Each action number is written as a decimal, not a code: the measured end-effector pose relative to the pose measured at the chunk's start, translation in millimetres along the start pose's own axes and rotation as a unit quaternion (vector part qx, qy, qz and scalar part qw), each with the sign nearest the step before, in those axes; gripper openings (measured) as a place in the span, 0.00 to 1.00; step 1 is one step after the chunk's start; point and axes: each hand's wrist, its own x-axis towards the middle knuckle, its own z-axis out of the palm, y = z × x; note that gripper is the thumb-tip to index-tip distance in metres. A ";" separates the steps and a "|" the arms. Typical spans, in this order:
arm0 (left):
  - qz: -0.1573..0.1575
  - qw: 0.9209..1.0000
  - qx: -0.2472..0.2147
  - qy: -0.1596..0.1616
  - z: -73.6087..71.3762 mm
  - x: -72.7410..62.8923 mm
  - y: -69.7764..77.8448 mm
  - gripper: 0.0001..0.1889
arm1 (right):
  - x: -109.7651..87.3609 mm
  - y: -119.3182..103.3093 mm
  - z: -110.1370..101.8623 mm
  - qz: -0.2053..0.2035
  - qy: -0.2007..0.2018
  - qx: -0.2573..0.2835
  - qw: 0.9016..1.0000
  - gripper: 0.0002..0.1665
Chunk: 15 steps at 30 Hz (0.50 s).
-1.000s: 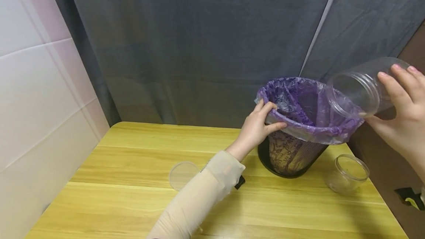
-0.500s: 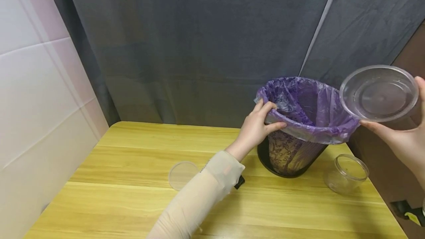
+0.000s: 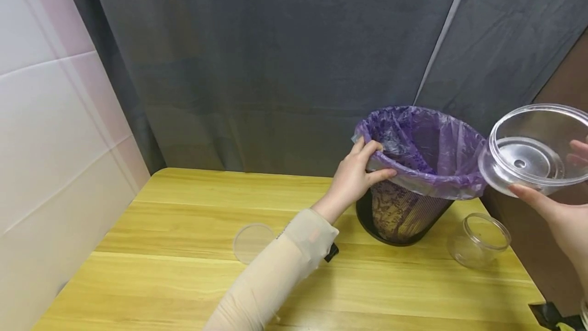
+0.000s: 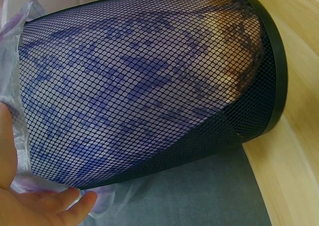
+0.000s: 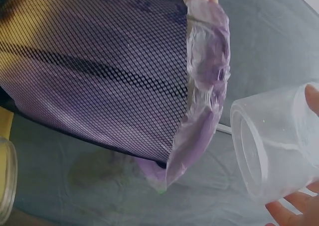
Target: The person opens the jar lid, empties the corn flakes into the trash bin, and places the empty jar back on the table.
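A black mesh wastebasket (image 3: 404,216) stands tilted at the table's far right, with a purple bin liner (image 3: 441,182) folded over its rim. My left hand (image 3: 351,180) grips that rim on its left side, thumb outside over the liner and fingertips hidden inside. To the right of the basket, my right hand (image 3: 560,218) holds a clear plastic jar (image 3: 528,155) around its side, mouth up and slightly tilted. Nothing shows inside the jar. In the right wrist view, the jar's base (image 5: 249,151) faces the liner's edge with a gap between them.
A second clear jar (image 3: 478,244), lidless, stands near the table's right edge. Left of the sleeve (image 3: 275,280) lies a clear round lid (image 3: 251,243), and a small black object (image 3: 332,253) shows beside the cuff. Grey curtain (image 3: 275,65) hangs behind the wooden table (image 3: 193,218).
My right hand has turned the jar from mouth-down over the basket to mouth-up, drawing it right and lower. The left hand and wastebasket have stayed in place.
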 end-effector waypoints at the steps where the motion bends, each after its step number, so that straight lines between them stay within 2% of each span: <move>1: 0.000 1.000 0.000 0.000 -0.2 0.0 -0.1 0.27 | -2.2 0.5 -0.5 -0.004 0.000 0.005 1.000 0.48; 8: -0.002 1.000 -0.003 -0.003 -0.5 -1.2 -0.4 0.28 | -20.2 6.9 -3.1 -0.031 -0.003 0.057 0.998 0.61; 10: -0.002 1.000 -0.004 -0.004 -0.5 -1.1 -0.5 0.27 | -26.1 8.4 -4.8 -0.020 0.001 0.060 0.998 0.58; 15: 0.001 1.000 -0.003 -0.004 -1.6 -0.7 0.4 0.27 | -38.4 10.6 -10.7 0.023 0.005 0.043 0.999 0.45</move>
